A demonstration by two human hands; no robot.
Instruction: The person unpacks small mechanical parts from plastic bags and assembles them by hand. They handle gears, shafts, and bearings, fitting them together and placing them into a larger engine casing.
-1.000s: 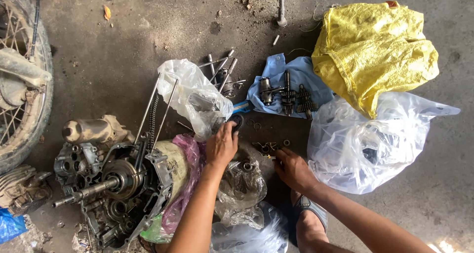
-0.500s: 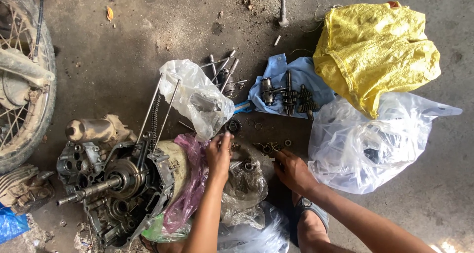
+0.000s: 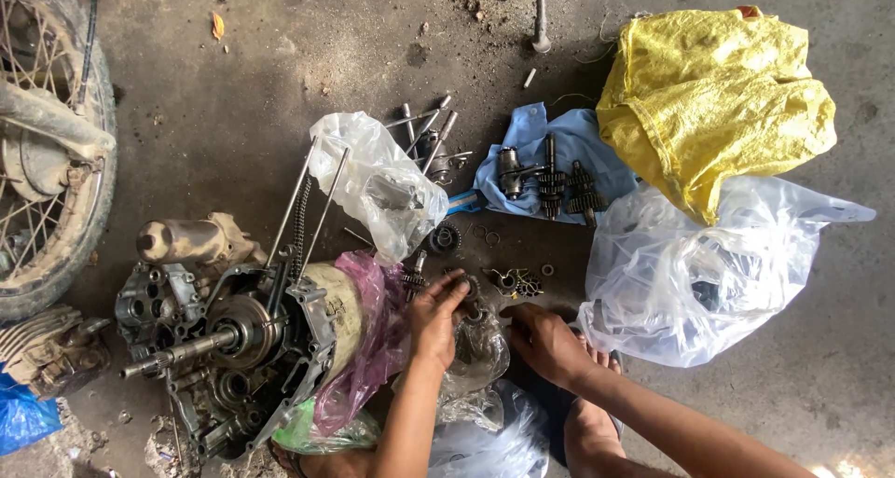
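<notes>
A small dark gear lies on the concrete floor at the top of a crumpled clear bag, and the left hand reaches forward, fingers curled and pinching it. The right hand rests palm-down just beside it, fingers bent onto the bag. An engine case sits to the left, a blue cloth with gear shafts beyond.

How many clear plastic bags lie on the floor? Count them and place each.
3: one bag above the engine, one large bag under the yellow sack, one crumpled bag at the hands. More may be hidden.
</notes>
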